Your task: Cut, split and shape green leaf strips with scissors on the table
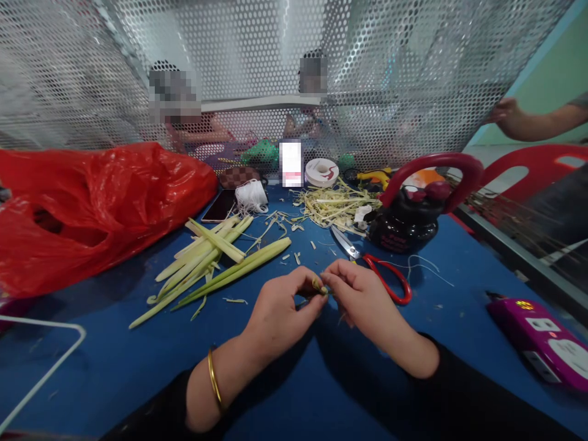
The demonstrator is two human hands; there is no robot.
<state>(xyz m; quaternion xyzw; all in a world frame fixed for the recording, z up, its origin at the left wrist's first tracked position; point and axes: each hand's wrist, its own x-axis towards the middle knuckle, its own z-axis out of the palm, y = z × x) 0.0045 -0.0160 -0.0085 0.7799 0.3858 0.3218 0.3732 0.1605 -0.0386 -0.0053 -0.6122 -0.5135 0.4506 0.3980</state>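
My left hand (282,306) pinches a small folded piece of green-yellow leaf (318,286) between thumb and forefinger. Against its other side, my right hand (365,300) is closed with thumb and forefinger together at the same piece; its lower fingers are partly hidden. Just beyond my right hand lie scissors (388,278) with red handles and partly spread blades. To the left rests a pile of long pale green leaf strips (206,257). Leaf scraps (297,257) are scattered in front of my hands. A white ball of string (252,196) sits behind the strips.
A red plastic bag (105,214) covers the left of the blue table (285,392). Trimmings (335,205), a ribbon spool (322,173) and a black jug (404,223) stand behind. A purple power strip (542,340) lies right; a person's arm (542,122) reaches in.
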